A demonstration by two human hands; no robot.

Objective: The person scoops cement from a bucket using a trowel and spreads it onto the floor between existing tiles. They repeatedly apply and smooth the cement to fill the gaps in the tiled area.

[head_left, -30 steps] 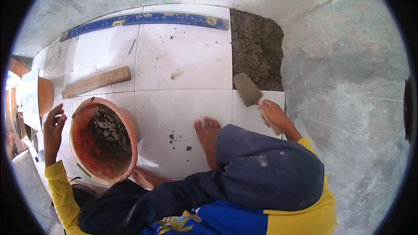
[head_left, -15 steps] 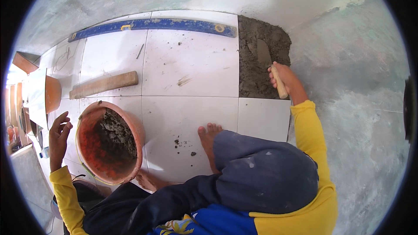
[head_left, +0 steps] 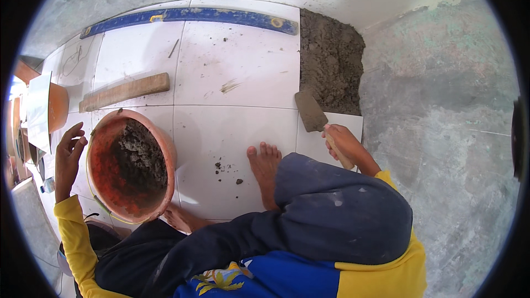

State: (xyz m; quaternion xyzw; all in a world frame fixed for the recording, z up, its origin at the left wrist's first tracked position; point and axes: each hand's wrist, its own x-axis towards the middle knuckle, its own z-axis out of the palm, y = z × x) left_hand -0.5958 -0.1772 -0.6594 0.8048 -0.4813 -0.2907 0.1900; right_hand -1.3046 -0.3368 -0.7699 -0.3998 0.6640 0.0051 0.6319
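Observation:
My right hand [head_left: 343, 144] is wrapped round the wooden handle of a trowel [head_left: 311, 111]. The trowel's mortar-smeared blade lies over the near left corner of a patch of wet grey mortar [head_left: 333, 58], where the white tiles meet. I cannot tell whether the blade touches the floor. My left hand [head_left: 68, 157] is held up beside an orange bucket [head_left: 171, 157], its fingers loosely bent and apart, with nothing in them. Grey mortar [head_left: 144, 157] clings to the right side inside the bucket, which tilts toward me.
A blue spirit level [head_left: 210, 15] lies along the far tiles by the wall. A wooden batten [head_left: 126, 91] rests left of centre, with a thin dark rod [head_left: 174, 48] beyond it. Mortar crumbs [head_left: 218, 166] lie near my bare foot [head_left: 265, 171]. A leaning white tile [head_left: 40, 111] stands far left.
My right hand has drawn the trowel back toward me, from the middle of the mortar patch to its near edge. The view has shifted slightly. My left hand stays by the bucket.

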